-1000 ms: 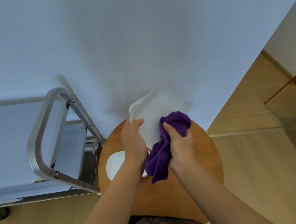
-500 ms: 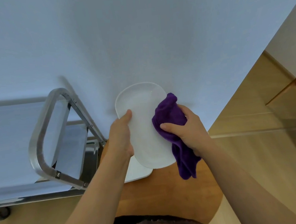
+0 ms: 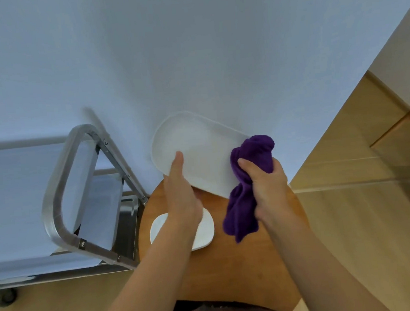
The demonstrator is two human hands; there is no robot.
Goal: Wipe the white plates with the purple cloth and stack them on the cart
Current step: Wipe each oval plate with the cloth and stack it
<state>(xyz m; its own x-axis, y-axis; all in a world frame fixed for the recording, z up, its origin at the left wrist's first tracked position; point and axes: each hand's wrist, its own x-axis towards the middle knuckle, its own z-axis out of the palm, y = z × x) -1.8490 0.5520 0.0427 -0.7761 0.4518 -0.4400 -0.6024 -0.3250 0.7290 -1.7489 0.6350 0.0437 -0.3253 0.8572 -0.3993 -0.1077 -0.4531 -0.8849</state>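
Above the round wooden table, the left hand grips the tilted oblong white plate so its face meets the purple cloth, bunched in the right hand.

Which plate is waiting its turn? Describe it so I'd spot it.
Find the round wooden table beside the metal cart. The waiting plate lies flat on it, under the left forearm. Unlike the larger held plate, no hand touches it.
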